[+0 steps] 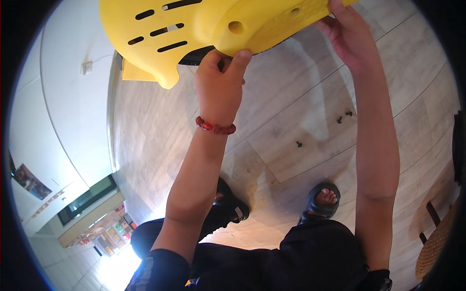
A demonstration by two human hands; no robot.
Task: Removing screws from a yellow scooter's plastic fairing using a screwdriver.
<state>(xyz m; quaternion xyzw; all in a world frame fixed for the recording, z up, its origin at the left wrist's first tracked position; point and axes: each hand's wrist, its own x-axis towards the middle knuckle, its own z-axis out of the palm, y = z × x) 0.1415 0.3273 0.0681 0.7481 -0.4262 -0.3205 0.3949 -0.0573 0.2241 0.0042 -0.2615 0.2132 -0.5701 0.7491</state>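
Note:
A large yellow plastic shell (208, 26) with rounded slots and a round hole fills the top of the view, its upper part cut off. My left hand (221, 80), with a red bead bracelet at the wrist, grips its lower edge, thumb on the near face and fingers curled behind. Farther right, my right hand (350, 36) pinches the shell's right end, thumb on top. Some of its fingers are hidden behind the edge. A black part (195, 56) shows below the shell beside my left hand. Three small dark screws (299, 144) lie on the floor below my hands.
Pale wood-look planks cover the floor (286, 114). My feet in dark sandals (324, 200) stand near the bottom centre. A white wall or cabinet (68, 106) curves along the left. At the lower right is a woven seat (437, 247) with dark legs.

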